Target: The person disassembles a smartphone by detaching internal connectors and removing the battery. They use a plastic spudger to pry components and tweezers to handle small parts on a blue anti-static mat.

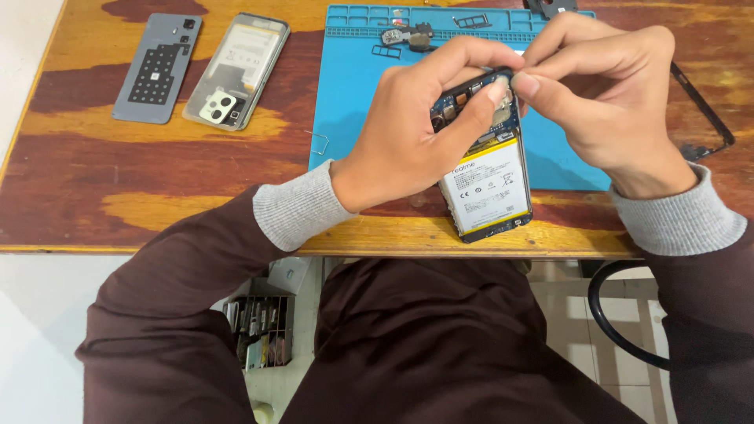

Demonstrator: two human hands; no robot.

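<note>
Both hands met over an opened phone [488,184] at the centre of the frame, above the near edge of the surface [157,228]. The left hand [416,137] was closed around the upper part of the phone, its thumb pressed onto the exposed board section at the top. The right hand [609,102] was pinched narrow, thumb and forefinger tips [528,83] closed at the top edge of the phone; whether a small part lay between them could not be told.

The phone had its back removed, with a white-labelled battery [485,187] filling the lower half. It was judged light and stiff, but fragile: the bare board and its connectors would tolerate little pressure, and the battery should not be bent or pierced. The side frame rails were judged the safest place to hold it.

A blue work mat [353,94] lay under and beyond the hands, carrying small loose parts [408,37] near the top of the frame. At the upper left lay a grey back cover [157,67] and, just beside it, a clear case with a camera cut-out [236,71]. A thin dark frame piece [707,118] lay at the right edge.
</note>
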